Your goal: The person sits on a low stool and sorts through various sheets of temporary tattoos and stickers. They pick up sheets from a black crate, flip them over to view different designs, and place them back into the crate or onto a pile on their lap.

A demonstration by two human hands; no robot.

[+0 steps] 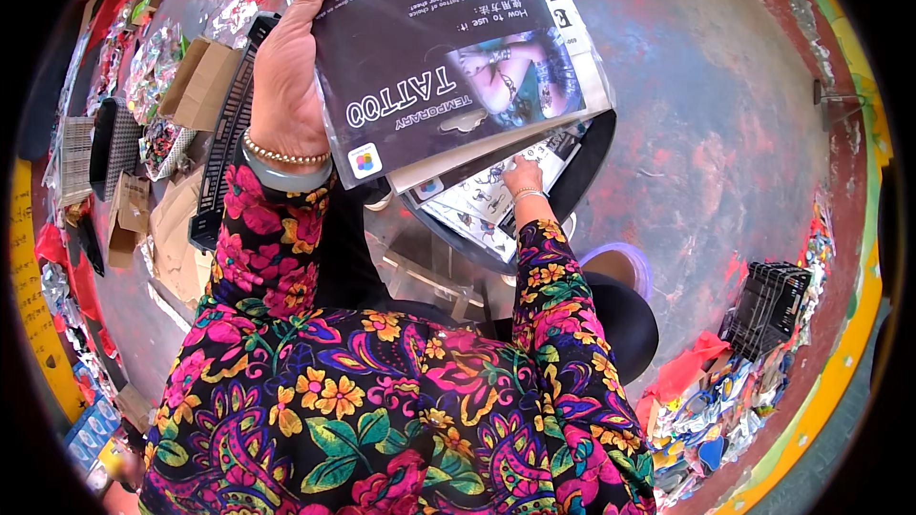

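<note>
The mottled grey floor (706,162) spreads around me, largest of all. Above it, close in front of my body, is the black tub (595,157); I cannot tell what supports it. The black crate (221,148) lies off to my left, beyond the tub's left side.

Next in size comes the stack of dark flat packages (382,67), clear-sleeved, with a photo panel and a hang slot. It is raised over the tub's far left edge, tilted, its faces slightly fanned along the near side so that pale backing shows. My left hand (291,86) grasps it by the left edge, thumb flat on the front; the fingers behind are hidden. A grip on one edge lets the far corner sag, so I would spread those fingers wide underneath and press only enough to stop the sleeves sliding.

Smaller, inside the tub toward its near edge, lie the white printed sheets (472,202). My right hand (523,176) is down on them, fingertips at the paper; whether that grip has pinched anything, I cannot tell. Best to part one layer at its corner, without dragging it against the rim.
</note>
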